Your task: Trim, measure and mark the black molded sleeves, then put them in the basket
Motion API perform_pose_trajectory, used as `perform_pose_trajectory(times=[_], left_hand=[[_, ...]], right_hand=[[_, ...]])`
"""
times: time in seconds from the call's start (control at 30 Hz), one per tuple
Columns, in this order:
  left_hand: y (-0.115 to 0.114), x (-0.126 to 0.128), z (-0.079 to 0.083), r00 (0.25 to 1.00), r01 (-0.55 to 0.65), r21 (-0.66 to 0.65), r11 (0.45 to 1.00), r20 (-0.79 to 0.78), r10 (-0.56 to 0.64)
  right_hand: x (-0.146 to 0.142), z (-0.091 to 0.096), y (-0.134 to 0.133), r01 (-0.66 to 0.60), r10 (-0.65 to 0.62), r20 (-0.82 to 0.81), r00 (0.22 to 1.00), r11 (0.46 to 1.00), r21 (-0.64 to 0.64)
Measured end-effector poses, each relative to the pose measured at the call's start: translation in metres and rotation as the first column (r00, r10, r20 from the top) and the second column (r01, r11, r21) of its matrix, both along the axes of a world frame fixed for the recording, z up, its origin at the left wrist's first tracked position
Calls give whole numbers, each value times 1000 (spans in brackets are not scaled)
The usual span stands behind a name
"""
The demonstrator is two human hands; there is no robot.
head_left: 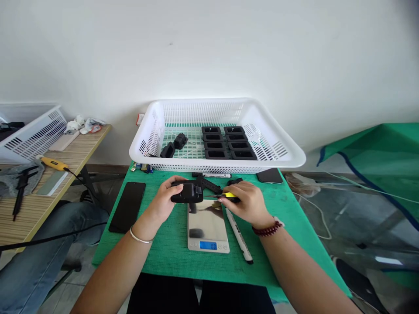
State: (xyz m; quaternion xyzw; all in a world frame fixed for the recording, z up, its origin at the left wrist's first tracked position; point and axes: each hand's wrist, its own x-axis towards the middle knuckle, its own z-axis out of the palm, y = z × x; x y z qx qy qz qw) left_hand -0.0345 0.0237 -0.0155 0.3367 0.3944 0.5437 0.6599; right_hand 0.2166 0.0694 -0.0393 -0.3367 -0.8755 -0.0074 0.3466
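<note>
My left hand [167, 198] is closed around a small black plastic part [187, 192], held just above the far end of a digital scale [207, 226]. My right hand [246, 201] grips a yellow-handled tool [229, 196] whose thin tip points left toward the black part. The scale has a shiny steel plate and a lit blue display. A white pen [239, 235] lies on the green mat [170, 248] just right of the scale, under my right wrist.
A white basket [278, 148] behind holds rows of black parts [224, 142] and two loose ones [173, 146]. A black phone [127, 206] lies at left, another dark phone [270, 175] at back right. A side table at left carries a white basket, tools and a cable.
</note>
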Motion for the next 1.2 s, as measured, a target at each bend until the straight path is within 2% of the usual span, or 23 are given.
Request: perform_pose_trajectory(times=[0.13,0.2,0.3,0.37,0.43,0.53,0.63,0.8,0.97,1.13,1.2], left_hand=[[-4,1,-1,979,203,46,978,-36,-201],[-5,3,-1,971,234,39,971,-61,-232],[-2,3,-1,997,71,0,998,-33,-70],[0,3,0,998,-67,-30,997,-6,66],[1,2,0,992,-125,-50,991,7,125],[0,3,1,998,-62,-51,997,11,63],[-1,5,1,1000,10,-51,999,10,-9],[-2,5,-3,998,62,-24,998,2,-62],[-3,5,-5,983,179,-13,984,-29,-179],[-5,4,-6,977,204,21,979,-74,-202],[-7,7,-7,962,258,10,966,-98,-256]], right_hand=[[0,-3,3,60,-61,17,998,998,14],[1,-5,4,122,-122,1,993,992,10],[3,-5,4,144,-144,-42,989,990,-6],[2,-3,2,88,-88,-58,994,996,-1],[1,-1,0,22,-22,-48,999,1000,5],[-2,-1,-1,-14,14,-18,1000,1000,6],[-2,-2,1,8,-7,-30,1000,1000,30],[1,-4,4,41,-39,-38,999,998,42],[0,-3,3,53,-52,-34,998,998,24],[-2,-2,2,39,-38,-33,999,999,37],[-3,-3,2,61,-60,-18,998,997,50]])
